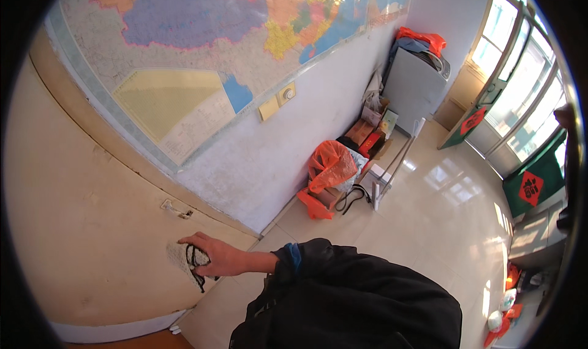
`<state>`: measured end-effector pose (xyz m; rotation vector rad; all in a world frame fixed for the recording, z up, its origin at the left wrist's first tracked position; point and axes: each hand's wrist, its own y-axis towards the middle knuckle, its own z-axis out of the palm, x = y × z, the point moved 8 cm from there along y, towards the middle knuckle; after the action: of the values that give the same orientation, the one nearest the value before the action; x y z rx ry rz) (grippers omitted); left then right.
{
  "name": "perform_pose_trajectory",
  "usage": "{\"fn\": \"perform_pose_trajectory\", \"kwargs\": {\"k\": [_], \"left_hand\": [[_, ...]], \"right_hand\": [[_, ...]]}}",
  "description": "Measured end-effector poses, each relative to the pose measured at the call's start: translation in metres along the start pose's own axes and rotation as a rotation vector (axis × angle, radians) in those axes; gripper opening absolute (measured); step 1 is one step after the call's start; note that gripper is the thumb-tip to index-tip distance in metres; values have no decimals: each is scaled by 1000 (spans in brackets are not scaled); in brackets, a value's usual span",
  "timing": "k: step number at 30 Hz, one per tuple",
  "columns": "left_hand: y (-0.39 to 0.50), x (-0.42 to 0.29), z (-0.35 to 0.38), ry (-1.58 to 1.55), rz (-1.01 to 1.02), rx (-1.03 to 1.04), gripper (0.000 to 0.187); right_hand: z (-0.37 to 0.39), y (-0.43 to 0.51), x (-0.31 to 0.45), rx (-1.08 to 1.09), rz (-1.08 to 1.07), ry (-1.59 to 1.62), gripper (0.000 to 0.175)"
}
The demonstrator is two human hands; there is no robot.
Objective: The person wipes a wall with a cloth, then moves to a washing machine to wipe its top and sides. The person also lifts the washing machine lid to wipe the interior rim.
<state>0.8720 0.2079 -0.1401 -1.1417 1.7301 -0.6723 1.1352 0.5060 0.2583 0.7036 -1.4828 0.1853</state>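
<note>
My right hand [223,258] is closed around a bunched whitish mesh-like cloth with black edging [180,257], its thumb on the lower side and its fingers on the upper side. The cloth lies against a cream-coloured door panel [92,238], below and slightly left of a small metal latch [172,206]. Part of the cloth is hidden under the fingers. The arm, in a black sleeve with a blue inner cuff, reaches leftward across the lower part of the view. My left hand is out of view.
A map [193,18] covers the wall, with a wall switch [288,93] below it. Along the wall stand an orange plastic bag [333,165], boxes [359,130] and a grey washing machine [411,87]. A green door [459,128] stands ajar at the right.
</note>
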Motion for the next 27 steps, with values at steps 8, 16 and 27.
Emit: {"fn": "perform_pose_trajectory", "kwargs": {"k": [8,16,27], "left_hand": [[43,1,-53,129,20,75,51],[99,-32,-78,195,173,208,52],[6,-86,79,973,769,334,50]], "right_hand": [[26,-73,-74,-130,370,13,74],[-21,-221,-112,-532,721,100,69],[-100,-369,-67,-685,645,97,65]]}}
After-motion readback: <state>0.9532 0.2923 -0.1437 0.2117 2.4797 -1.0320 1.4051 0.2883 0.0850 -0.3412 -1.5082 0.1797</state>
